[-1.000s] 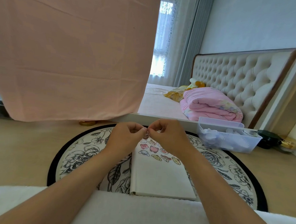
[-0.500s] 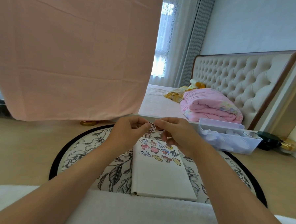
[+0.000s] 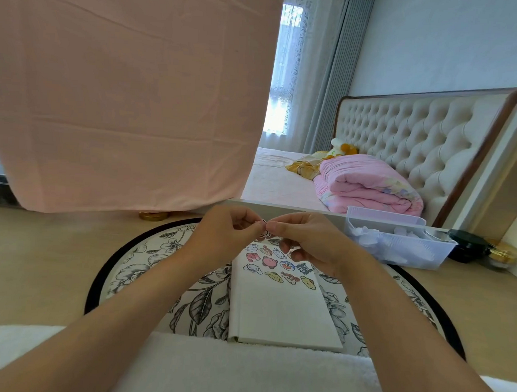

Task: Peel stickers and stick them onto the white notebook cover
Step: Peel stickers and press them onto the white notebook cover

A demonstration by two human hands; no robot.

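At centre frame, head view, the left hand and the right hand meet fingertip to fingertip above the far end of the white notebook. Both hands pinch one small sticker between thumb and forefinger, and the remaining fingers of each are curled in. The sticker is held in the air, clear of the cover. Its design is too small to make out, and whether a backing is attached cannot be told.

The notebook lies closed on a round floral mat with a black rim, its spine towards the left of the frame. A cluster of cartoon stickers is already on the far part of the cover, partly hidden behind the right hand; the near part of the cover is bare. The mat rests on a light wooden tabletop. A white fleecy cloth runs along the bottom of the frame and touches the notebook's near edge.

At right of the mat stands a clear plastic bin holding white items, with a black jar and a gold-lidded jar beside it. A pink sheet hangs across the upper left. Beyond the table edge, a folded pink quilt lies on a bed with a tufted headboard.
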